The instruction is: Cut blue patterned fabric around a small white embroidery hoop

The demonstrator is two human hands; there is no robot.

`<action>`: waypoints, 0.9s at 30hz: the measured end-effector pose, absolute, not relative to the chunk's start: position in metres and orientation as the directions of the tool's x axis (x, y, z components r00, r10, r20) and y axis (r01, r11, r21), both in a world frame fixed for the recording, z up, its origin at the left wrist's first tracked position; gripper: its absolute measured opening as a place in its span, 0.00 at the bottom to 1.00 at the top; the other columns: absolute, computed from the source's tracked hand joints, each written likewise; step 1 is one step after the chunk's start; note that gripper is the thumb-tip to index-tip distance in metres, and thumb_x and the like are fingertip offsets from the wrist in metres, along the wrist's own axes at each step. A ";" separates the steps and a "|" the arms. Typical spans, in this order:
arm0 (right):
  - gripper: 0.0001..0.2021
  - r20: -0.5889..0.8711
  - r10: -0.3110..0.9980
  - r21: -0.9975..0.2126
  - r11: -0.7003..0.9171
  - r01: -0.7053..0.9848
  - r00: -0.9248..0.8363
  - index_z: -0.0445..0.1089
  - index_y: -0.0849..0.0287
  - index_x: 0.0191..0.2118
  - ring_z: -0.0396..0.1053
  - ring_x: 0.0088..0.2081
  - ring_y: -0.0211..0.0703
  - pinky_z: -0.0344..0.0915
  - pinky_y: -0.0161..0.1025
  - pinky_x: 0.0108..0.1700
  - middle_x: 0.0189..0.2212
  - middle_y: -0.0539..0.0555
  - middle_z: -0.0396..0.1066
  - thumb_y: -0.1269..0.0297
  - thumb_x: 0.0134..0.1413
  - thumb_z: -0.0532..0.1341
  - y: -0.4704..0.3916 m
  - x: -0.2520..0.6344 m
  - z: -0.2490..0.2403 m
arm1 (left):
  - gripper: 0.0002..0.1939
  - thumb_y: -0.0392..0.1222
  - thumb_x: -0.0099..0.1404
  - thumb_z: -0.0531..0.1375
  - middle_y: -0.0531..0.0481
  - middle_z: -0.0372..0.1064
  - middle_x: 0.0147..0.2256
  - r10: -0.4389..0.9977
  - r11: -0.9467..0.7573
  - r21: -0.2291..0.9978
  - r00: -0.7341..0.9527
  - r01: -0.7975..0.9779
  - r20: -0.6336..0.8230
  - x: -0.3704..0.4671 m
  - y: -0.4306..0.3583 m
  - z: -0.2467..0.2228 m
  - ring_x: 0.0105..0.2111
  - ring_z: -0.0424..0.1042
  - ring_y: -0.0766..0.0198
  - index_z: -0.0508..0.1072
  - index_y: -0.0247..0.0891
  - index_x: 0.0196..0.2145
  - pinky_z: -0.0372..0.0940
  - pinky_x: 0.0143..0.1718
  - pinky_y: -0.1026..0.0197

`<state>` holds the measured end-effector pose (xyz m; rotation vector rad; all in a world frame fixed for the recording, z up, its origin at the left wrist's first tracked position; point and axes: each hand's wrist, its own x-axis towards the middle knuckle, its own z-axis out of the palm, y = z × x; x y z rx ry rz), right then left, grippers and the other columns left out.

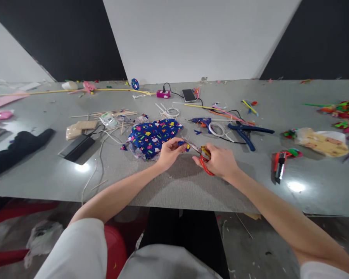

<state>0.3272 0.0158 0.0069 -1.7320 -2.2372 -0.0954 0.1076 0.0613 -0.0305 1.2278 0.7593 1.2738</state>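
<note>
My right hand [221,161] grips scissors [206,166] with red handles, their blades pointing up and left toward my left hand [171,153]. Pinched in my left fingers is a small blue patterned scrap of fabric [187,146], which meets the blade tips. Something yellow shows by my right fingers; I cannot tell what it is. Just behind and left of my left hand lies a larger piece of blue patterned fabric [154,135] with clear plastic under its edge. Whether the blades are apart is too small to tell.
Behind my hands lie a glue gun [203,122], a white ring [216,129], blue-handled pliers [247,131] and a phone [189,95]. A box cutter [280,167] lies right. Thin sticks [104,114], a black box [78,148] and loose cord are left. The table's front edge runs below my wrists.
</note>
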 end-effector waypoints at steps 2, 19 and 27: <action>0.25 0.294 0.934 -0.098 0.242 0.965 -0.205 0.68 0.55 0.40 0.74 0.29 0.52 0.43 0.40 0.30 0.29 0.57 0.78 0.34 0.61 0.57 0.016 0.327 0.008 | 0.20 0.56 0.57 0.75 0.51 0.75 0.29 0.961 -0.135 0.948 0.196 -0.288 0.197 0.108 0.059 -0.030 0.29 0.73 0.67 0.77 0.37 0.35 0.70 0.34 0.63; 0.31 0.314 0.924 -0.042 0.241 0.970 -0.216 0.68 0.57 0.48 0.76 0.37 0.61 0.56 0.45 0.38 0.40 0.63 0.80 0.31 0.60 0.58 0.017 0.330 0.013 | 0.21 0.56 0.56 0.76 0.51 0.76 0.30 0.964 -0.129 0.943 0.183 -0.308 0.192 0.108 0.059 -0.031 0.29 0.74 0.67 0.77 0.38 0.36 0.72 0.35 0.62; 0.30 0.367 0.893 -0.040 0.294 0.955 -0.259 0.68 0.60 0.47 0.75 0.40 0.61 0.60 0.49 0.49 0.39 0.66 0.79 0.33 0.62 0.57 0.023 0.334 0.007 | 0.19 0.55 0.58 0.75 0.51 0.76 0.30 0.964 -0.132 0.949 0.186 -0.285 0.190 0.107 0.060 -0.031 0.29 0.74 0.67 0.77 0.38 0.35 0.72 0.35 0.62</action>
